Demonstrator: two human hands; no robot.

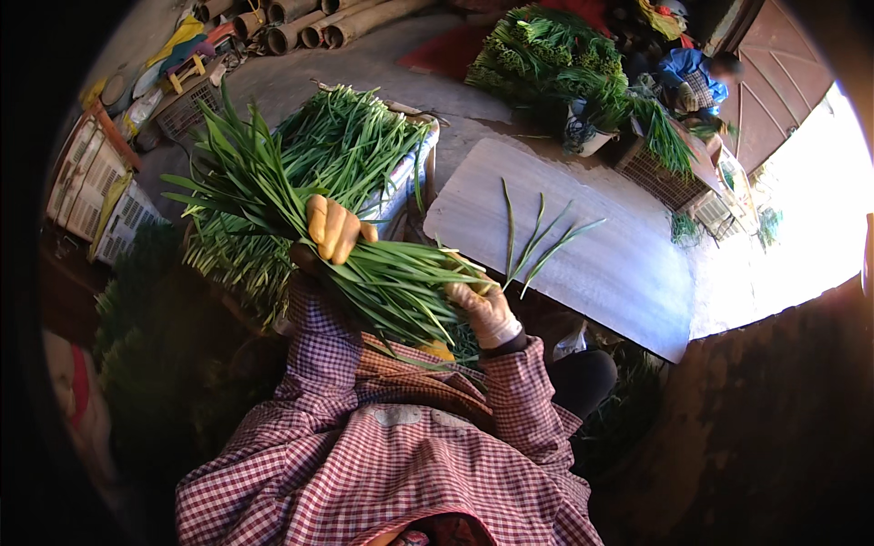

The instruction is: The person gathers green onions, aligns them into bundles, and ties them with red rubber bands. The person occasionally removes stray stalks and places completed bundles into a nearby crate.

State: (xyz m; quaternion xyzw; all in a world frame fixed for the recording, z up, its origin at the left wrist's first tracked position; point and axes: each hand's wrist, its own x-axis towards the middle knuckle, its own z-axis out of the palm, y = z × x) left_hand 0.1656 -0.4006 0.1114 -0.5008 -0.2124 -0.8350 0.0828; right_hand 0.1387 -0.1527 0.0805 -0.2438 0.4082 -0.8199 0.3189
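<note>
My left hand (336, 231), in a yellow-orange glove, is wrapped around the middle of a bunch of long, flat green leaves (399, 280) that look like garlic chives. The leafy part fans out up and to the left. At the bunch's right end, my right hand (485, 307) grips the stalk ends, also gloved, with a pale band at the wrist. Some of its fingers are hidden behind the stalks. Just beyond my left hand, a large heap of the same greens (348, 147) lies on a support with a patterned cloth or sheet (403, 179). Several loose stalks (536, 239) rest on a flat grey board (614, 273) to the right.
Plastic crates (85, 181) stand at the left, and large pipes (293, 34) lie at the back. A tall pile of greens (546, 58) is near a white bucket (588, 136). A person in blue (693, 78) bends beside a brown crate (659, 170) with greens on it.
</note>
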